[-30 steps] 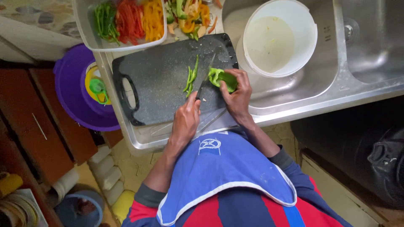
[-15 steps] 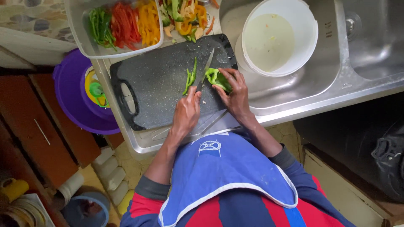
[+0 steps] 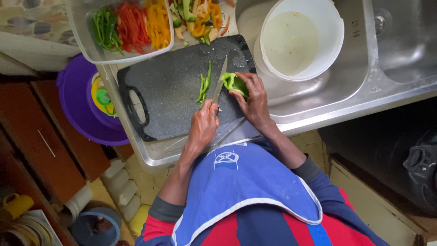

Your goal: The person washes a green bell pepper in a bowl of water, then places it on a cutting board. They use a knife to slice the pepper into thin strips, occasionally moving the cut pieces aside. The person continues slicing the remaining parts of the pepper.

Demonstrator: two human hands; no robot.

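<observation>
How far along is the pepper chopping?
Done: green, red and yellow strips lie in the tray. In hand: the left hand holds the knife, the right hand steadies a green pepper piece on the cutting board, a few cut strips beside. Left: that piece.

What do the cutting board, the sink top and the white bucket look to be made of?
Cutting board: likely plastic, dark grey with pale speckles like stone, matte, with a moulded handle slot. Sink top: stainless steel by its brushed silver sheen and reflections. White bucket: probably plastic, smooth and slightly glossy, with a thin rolled rim.
</observation>
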